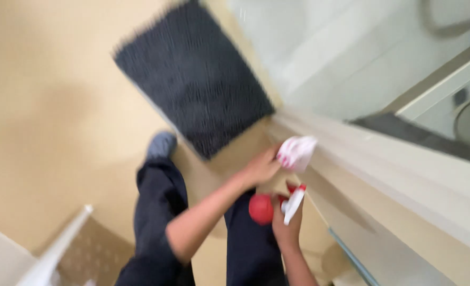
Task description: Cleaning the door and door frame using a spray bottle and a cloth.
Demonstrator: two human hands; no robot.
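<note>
The view is blurred by motion. My left hand (260, 168) holds a red-and-white cloth (296, 152) against the edge of a pale counter or ledge (383, 159). Just below it, my right hand (288, 225) grips a spray bottle (277, 206) with a red body and a white-and-red trigger head. Both hands are close together, beside the ledge. My legs in dark trousers and one foot (161, 145) show beneath the arms.
A dark grey shaggy mat (192, 79) lies on the beige floor (49, 116) ahead of my foot. A white-framed object (55, 249) stands at the lower left. To the right are a white surface and a dark strip (415, 135).
</note>
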